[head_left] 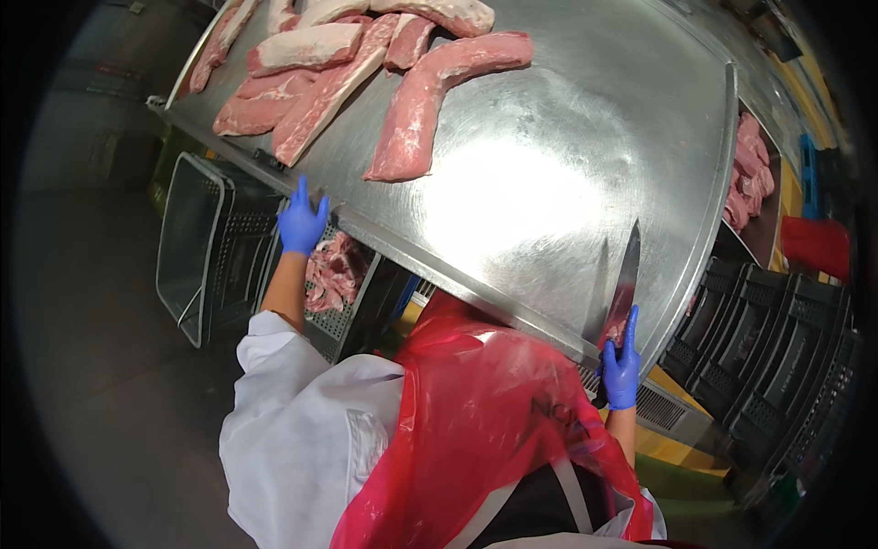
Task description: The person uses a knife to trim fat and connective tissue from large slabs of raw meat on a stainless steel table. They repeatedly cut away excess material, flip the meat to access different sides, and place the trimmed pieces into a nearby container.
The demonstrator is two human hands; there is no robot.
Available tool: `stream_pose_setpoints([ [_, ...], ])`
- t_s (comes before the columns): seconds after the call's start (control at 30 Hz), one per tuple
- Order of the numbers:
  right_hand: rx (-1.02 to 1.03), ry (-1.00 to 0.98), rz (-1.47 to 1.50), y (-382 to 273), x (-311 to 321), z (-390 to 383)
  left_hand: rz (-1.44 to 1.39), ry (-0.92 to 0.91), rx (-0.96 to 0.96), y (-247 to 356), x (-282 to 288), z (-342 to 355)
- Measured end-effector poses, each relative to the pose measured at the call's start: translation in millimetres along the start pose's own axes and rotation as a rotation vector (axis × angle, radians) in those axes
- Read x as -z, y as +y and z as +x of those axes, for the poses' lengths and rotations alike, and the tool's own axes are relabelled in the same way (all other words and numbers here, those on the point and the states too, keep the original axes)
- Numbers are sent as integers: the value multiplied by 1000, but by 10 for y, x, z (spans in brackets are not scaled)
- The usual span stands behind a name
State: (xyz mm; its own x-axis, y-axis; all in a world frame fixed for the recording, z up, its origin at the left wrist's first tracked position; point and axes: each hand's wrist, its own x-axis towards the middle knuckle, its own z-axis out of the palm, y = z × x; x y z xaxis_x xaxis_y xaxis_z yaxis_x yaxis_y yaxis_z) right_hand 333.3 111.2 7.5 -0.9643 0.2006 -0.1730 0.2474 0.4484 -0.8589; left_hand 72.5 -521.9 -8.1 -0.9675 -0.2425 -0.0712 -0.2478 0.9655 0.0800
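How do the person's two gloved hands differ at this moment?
The left hand is spread open and rests empty on the near edge of the steel table, while the right hand is closed round the handle of a knife. The left hand sits close to the cuts of meat; the right hand is at the bare end of the table, away from them. Both wear blue gloves.
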Motion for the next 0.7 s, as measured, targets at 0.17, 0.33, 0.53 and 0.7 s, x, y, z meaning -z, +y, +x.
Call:
stream_pose_setpoints([
  [0.17,-357,-26,63,-496,-71,-31,-257,99,-296,1530,-356,1558],
  [0.33,-381,148,85,-684,-137,-367,-143,-184,-98,2841,-543,2240],
  [0.53,-570,339,177,-552,-324,-1046,-783,-935,-379,3371,-507,2121],
  [0.7,-504,344,138,-486,-275,-1115,-1264,-1354,-528,4076,-142,1661],
])
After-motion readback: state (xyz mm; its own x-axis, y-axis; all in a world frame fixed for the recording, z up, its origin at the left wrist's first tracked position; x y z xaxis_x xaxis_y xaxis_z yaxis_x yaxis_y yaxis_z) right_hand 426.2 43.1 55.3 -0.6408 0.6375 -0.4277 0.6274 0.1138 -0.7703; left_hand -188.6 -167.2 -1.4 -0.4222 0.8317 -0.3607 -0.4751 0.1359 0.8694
